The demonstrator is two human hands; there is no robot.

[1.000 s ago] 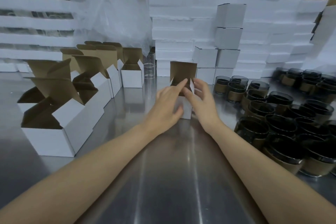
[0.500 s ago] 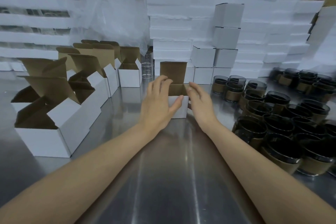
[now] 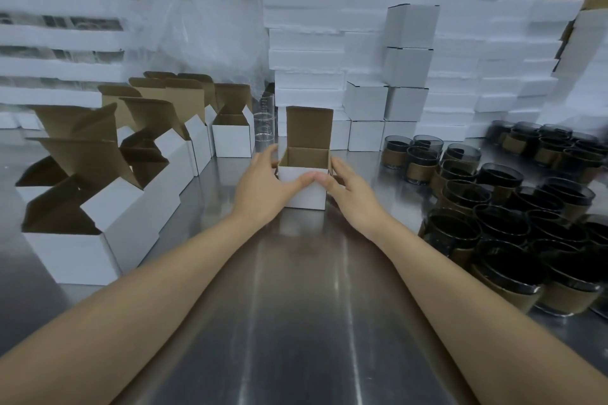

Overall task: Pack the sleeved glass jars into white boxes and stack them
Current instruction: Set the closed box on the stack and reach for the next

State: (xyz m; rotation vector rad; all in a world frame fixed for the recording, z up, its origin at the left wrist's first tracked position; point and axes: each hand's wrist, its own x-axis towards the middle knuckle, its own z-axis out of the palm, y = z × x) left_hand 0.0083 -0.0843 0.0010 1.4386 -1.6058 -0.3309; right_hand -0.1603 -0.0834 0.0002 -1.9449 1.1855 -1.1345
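Far to the left of the hands, a row of open boxes [image 3: 82, 240] stands on the steel counter [image 3: 296, 306], their brown flaps raised. Behind the left hand, a clear glass [image 3: 263, 128] stands upright. The left hand [image 3: 263, 187] holds the left side of one small white box [image 3: 304, 186], with the thumb laid across its front face. This box sits on the counter between the two hands, with its lid flap standing straight up at the back. The right hand [image 3: 355, 194] holds the right side in the same way, and the two thumbs meet on the front face. Behind the right hand, closed white boxes [image 3: 408, 66] are stacked in columns. To the right of the right hand, many sleeved glass jars [image 3: 493, 207] stand close together on the counter, apart from the held box.
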